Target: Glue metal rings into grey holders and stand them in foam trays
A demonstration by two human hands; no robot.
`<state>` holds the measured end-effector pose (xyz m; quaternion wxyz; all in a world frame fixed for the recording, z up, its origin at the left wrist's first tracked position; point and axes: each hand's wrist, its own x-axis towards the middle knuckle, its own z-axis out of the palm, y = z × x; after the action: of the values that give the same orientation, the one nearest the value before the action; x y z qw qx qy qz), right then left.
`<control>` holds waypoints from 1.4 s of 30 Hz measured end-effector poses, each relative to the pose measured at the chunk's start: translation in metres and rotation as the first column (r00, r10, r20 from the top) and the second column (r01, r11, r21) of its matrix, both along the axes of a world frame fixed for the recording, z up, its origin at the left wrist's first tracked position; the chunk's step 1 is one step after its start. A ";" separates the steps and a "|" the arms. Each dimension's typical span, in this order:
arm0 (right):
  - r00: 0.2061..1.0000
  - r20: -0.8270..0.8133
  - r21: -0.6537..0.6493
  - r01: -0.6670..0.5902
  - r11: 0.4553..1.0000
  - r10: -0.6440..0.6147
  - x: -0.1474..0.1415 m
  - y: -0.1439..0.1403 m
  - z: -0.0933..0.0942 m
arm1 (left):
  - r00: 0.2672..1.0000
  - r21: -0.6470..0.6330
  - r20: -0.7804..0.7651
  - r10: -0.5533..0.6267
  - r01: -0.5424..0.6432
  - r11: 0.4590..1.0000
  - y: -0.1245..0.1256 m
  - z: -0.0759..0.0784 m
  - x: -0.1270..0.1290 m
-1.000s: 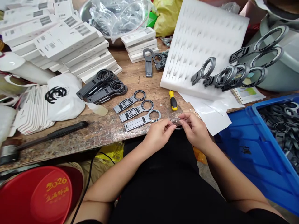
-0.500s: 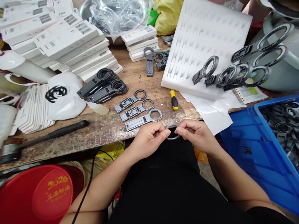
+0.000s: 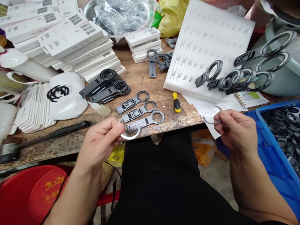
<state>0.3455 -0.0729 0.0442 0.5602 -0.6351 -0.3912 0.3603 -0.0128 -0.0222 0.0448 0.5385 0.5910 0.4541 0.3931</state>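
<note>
My left hand (image 3: 100,142) pinches a thin silver C-shaped ring (image 3: 131,137) between thumb and fingers, over the bench's front edge. Pinched in my right hand (image 3: 240,131) is another thin, curved silver piece (image 3: 209,122), its far part covered by the fingers. Three grey ring-ended brackets (image 3: 145,121) lie side by side just beyond my left hand, and the held ring overlaps the nearest one in view. Between the hands, farther back, rests a short yellow-and-black screwdriver (image 3: 176,102).
White boxes (image 3: 70,37) are stacked at the back left. A hammer (image 3: 67,129) lies along the left front edge. A white foam block (image 3: 199,47) holds several ring brackets upright. At right stands a blue crate (image 3: 267,134) full of dark parts.
The hands were together at the bench edge, holding a ring between them. They have moved wide apart, left and right, each now with its own curved silver piece.
</note>
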 end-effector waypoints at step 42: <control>0.134 0.822 -0.350 -0.647 0.678 0.553 -0.091 0.161 -0.033 | 0.749 0.100 -0.542 -0.382 0.508 0.855 0.072 -0.037 0.010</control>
<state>0.2549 0.0885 0.0113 0.1010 -0.4848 -0.8567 0.1446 -0.0024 0.0494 0.0078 0.4036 0.8248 0.3720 0.1361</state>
